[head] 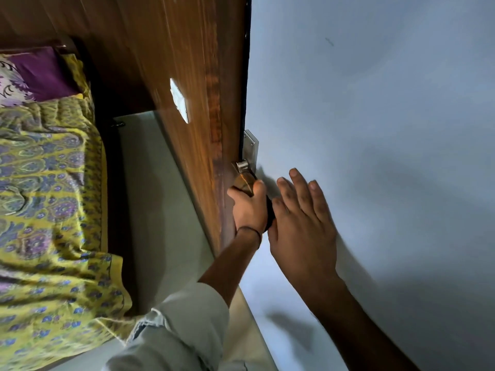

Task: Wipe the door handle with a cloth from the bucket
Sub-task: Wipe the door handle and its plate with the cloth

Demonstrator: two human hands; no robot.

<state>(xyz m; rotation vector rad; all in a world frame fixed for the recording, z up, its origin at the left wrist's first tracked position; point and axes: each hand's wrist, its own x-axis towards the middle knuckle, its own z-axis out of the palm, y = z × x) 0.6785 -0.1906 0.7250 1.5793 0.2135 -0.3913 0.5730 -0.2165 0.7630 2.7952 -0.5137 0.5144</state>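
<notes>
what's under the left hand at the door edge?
The left hand grips the door handle; its brass end and metal stem show above the fingers. Something dark shows at the hand's right edge, possibly a cloth. The rest of the handle is covered. Right hand is open beside it.

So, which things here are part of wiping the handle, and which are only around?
Part of the job:
- handle
- left hand, gripping the handle
- right hand, open, fingers spread
- dark cloth, partly hidden between the hands
- door

Only around:
- bed cover
- pillow
- wall
- floor
</notes>
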